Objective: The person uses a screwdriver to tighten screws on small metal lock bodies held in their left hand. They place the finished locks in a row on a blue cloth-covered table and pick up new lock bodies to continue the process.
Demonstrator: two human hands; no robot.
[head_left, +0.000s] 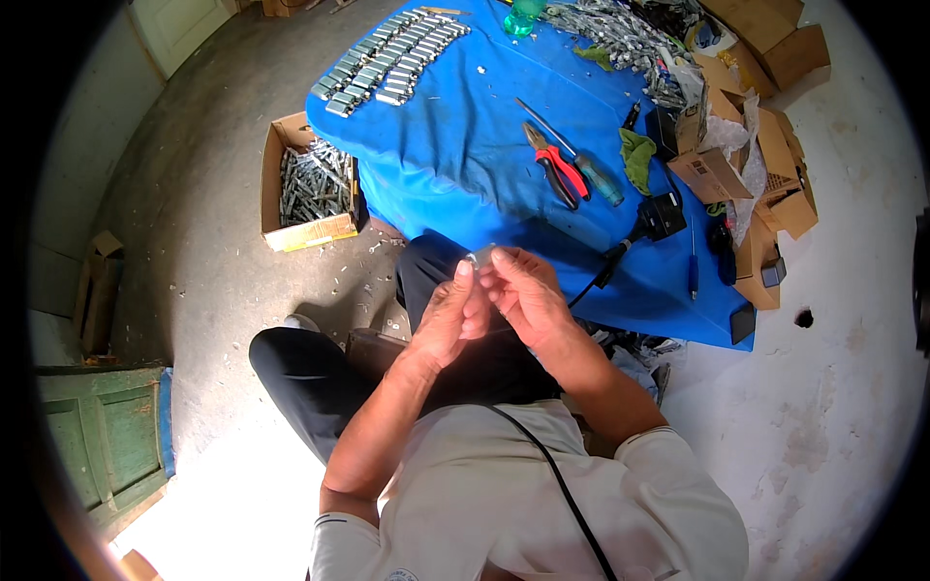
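Note:
In front of my lap, both hands meet around a small shiny silvery piece (479, 258), too small and bright to name. My left hand (449, 315) pinches one end between thumb and fingers. My right hand (526, 290) has its thumb and forefinger closed on the other end. Beyond my hands, the blue-covered table (465, 184) bears pliers (559, 167) with red and black handles. A long screwdriver (581, 160) with a green-blue handle lies beside them. Rows of silvery metal pieces (387, 60) are laid out at the table's far left.
An open cardboard box (274, 208) of metal parts stands on the floor at the left. A heap of metal pieces (630, 39) lies at the far right. Also on the right are a green cloth (637, 158), a black cabled device (663, 215), a blue screwdriver (694, 271) and opened cartons (712, 179).

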